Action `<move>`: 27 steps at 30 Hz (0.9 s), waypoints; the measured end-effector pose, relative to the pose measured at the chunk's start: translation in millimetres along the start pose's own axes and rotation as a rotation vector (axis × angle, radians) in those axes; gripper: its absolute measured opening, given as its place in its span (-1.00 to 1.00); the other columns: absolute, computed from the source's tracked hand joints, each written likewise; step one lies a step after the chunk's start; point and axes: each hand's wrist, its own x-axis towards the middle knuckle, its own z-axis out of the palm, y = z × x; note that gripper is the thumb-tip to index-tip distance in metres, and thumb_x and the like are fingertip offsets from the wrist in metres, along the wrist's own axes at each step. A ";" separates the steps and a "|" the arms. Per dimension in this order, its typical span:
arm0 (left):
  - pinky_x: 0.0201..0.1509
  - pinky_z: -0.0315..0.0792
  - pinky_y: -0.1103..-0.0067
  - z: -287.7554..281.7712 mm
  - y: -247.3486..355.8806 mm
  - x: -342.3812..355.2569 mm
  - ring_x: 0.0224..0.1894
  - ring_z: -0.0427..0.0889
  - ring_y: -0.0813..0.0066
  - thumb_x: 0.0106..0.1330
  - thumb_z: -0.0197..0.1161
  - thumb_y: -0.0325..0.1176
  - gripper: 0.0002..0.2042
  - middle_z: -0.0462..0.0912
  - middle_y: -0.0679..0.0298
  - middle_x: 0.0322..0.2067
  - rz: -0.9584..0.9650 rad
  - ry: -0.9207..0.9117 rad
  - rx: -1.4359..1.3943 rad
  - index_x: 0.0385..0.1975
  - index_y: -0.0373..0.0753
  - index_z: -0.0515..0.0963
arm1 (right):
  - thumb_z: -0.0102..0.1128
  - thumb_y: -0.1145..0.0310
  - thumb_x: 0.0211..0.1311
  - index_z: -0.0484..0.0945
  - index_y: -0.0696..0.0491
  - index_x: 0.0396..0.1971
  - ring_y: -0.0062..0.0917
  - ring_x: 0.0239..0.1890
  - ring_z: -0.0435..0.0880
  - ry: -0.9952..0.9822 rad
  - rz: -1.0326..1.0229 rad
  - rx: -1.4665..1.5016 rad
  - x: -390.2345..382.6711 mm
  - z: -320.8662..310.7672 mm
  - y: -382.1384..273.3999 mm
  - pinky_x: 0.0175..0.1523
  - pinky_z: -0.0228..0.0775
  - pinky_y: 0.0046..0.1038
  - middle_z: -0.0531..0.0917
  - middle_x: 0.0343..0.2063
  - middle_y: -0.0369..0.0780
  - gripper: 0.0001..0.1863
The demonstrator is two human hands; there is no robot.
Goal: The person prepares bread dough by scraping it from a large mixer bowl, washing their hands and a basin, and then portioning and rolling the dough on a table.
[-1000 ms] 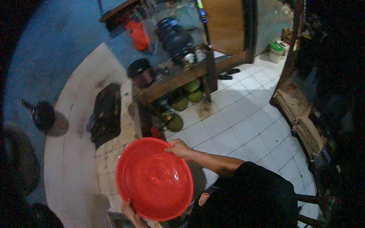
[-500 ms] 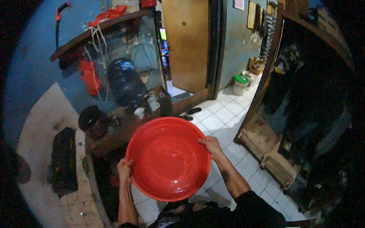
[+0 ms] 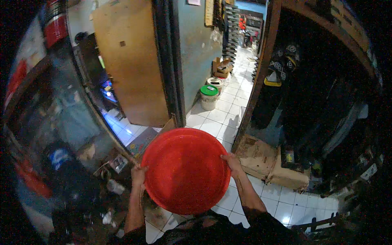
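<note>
A wide, round red plastic basin (image 3: 185, 171) is held out level in front of my body. My left hand (image 3: 139, 175) grips its rim on the left side, and my right hand (image 3: 232, 163) grips the rim on the right, thumb over the edge. The inside of the basin is in shade; whether it holds liquid cannot be made out now. Below it, part of the white tiled floor is hidden.
A wooden door (image 3: 130, 61) stands ajar at left, beside a dark frame. Ahead, a tiled passage (image 3: 232, 96) runs past a green-lidded bucket (image 3: 209, 97). Cardboard boxes (image 3: 257, 157) and hanging dark clothes (image 3: 318, 106) line the right. Clutter and a dark water jug (image 3: 61, 167) lie left.
My view has swung to the right, so the door and bucket now sit further left and more of the passage shows. Both hands keep hold of the basin, and its inside looks darker.
</note>
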 end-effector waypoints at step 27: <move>-0.41 0.40 0.63 566.0 123.0 705.5 -0.51 0.46 0.65 0.22 0.21 -0.59 -0.82 0.53 0.35 -0.51 -0.054 -0.378 0.216 -0.53 -0.20 0.37 | 0.27 0.39 0.20 0.59 0.13 -0.25 -0.58 -0.34 0.66 0.339 -0.081 0.387 625.6 -75.3 -340.3 -0.17 0.50 -0.52 0.69 -0.35 -0.26 -0.83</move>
